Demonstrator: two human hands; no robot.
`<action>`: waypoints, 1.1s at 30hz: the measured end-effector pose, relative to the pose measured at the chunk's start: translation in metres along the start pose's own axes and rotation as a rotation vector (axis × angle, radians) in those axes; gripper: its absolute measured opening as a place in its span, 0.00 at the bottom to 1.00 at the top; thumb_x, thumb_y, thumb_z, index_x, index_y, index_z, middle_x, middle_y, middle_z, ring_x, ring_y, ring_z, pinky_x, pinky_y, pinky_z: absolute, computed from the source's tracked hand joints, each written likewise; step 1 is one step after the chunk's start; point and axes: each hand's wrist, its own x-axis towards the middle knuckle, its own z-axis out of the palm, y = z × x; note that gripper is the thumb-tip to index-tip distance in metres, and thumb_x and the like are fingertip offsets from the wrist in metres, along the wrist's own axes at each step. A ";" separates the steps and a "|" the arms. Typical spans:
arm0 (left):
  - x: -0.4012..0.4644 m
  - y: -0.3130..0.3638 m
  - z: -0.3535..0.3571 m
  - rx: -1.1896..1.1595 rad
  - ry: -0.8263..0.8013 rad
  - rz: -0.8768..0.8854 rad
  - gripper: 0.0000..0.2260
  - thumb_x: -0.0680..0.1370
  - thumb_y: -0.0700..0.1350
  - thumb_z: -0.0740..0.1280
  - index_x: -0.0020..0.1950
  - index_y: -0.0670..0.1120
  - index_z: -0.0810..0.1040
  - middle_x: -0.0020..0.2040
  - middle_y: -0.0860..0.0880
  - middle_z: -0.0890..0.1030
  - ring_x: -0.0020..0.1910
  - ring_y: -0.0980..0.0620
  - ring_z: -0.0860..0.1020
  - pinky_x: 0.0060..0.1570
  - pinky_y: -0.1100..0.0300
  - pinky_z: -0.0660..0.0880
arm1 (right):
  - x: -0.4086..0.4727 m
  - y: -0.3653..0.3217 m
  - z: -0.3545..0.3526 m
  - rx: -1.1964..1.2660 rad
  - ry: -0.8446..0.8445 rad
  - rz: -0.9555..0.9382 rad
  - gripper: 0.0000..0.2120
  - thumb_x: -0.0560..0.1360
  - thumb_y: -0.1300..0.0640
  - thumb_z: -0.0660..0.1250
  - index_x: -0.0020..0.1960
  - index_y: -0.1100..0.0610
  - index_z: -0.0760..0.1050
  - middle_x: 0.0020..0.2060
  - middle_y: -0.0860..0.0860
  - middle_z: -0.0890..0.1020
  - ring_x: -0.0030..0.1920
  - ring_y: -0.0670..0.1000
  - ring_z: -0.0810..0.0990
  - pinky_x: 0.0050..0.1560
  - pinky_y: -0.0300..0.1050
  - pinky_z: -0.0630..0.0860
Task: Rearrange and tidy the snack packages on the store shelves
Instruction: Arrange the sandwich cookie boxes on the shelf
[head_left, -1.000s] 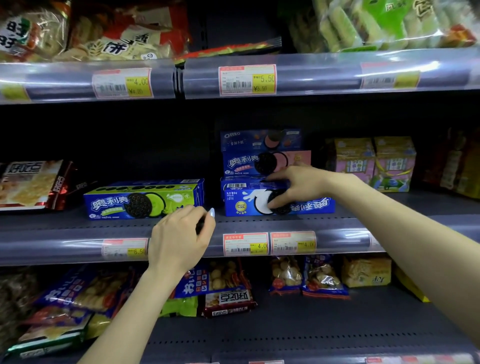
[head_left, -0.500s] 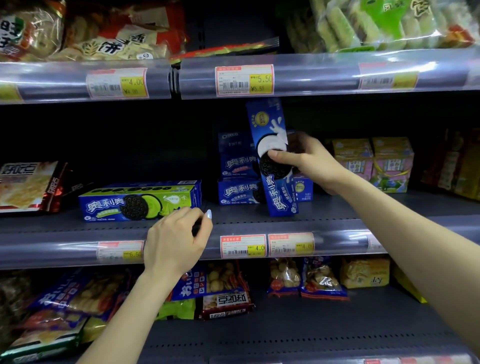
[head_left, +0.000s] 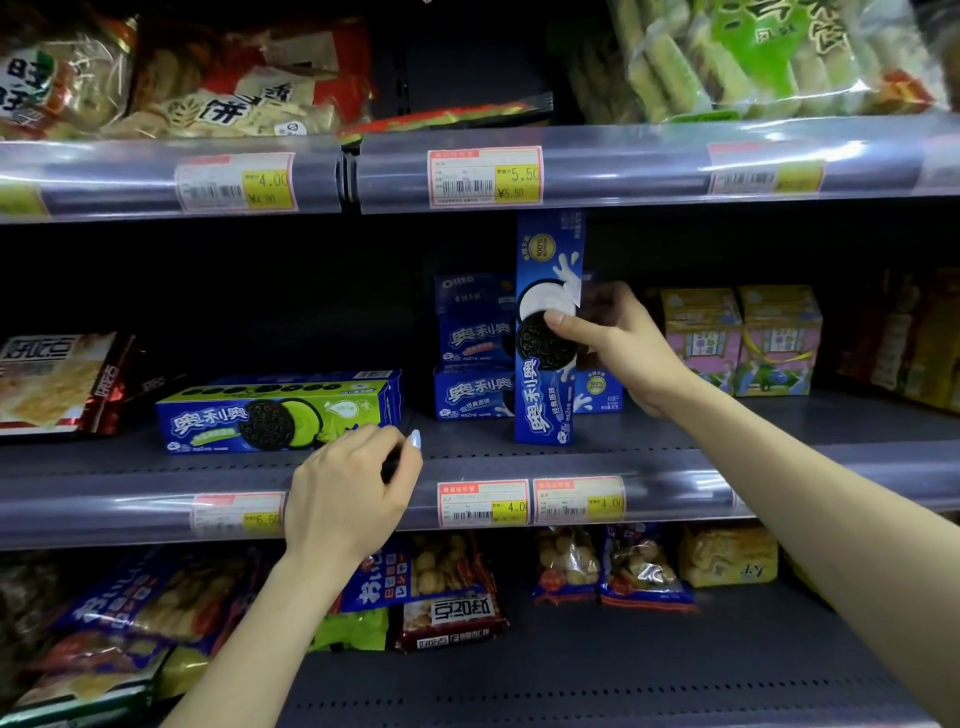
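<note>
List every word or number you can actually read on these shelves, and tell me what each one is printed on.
"奥利奥": upright blue Oreo box held by the right hand.
"奥利奥": green-and-blue Oreo box lying flat.
"OREO": top blue box of the stack.
"5.50": upper rail price tag.
"4.00": upper rail left tag.
Barcodes and small print: too blurred to read.

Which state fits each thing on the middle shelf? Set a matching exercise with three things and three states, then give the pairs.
Things:
1. blue Oreo box
2. green Oreo box
3. yellow and pink cartons

States:
A. lying flat on its long side
B. standing side by side, untouched
C. upright on end, held by the right hand

Pairs: 1-C, 2-A, 3-B
</note>
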 end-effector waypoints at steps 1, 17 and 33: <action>0.000 0.000 0.000 0.001 0.002 -0.002 0.17 0.78 0.54 0.54 0.36 0.49 0.76 0.32 0.55 0.75 0.31 0.54 0.73 0.26 0.69 0.58 | 0.000 0.000 -0.001 0.011 0.011 -0.004 0.18 0.71 0.54 0.74 0.54 0.50 0.67 0.49 0.53 0.80 0.45 0.49 0.81 0.31 0.37 0.76; 0.000 -0.001 0.001 0.008 0.005 -0.004 0.16 0.77 0.54 0.55 0.37 0.50 0.77 0.33 0.56 0.76 0.31 0.54 0.73 0.27 0.71 0.57 | -0.011 0.000 0.014 0.148 0.084 -0.024 0.28 0.74 0.58 0.72 0.65 0.51 0.60 0.53 0.52 0.79 0.46 0.46 0.80 0.32 0.34 0.75; 0.000 -0.001 0.000 -0.007 0.007 -0.008 0.17 0.77 0.54 0.55 0.38 0.50 0.78 0.33 0.56 0.77 0.31 0.54 0.74 0.27 0.71 0.58 | -0.026 0.005 0.018 0.351 -0.046 0.296 0.16 0.75 0.64 0.69 0.59 0.59 0.67 0.47 0.56 0.77 0.40 0.52 0.79 0.42 0.50 0.83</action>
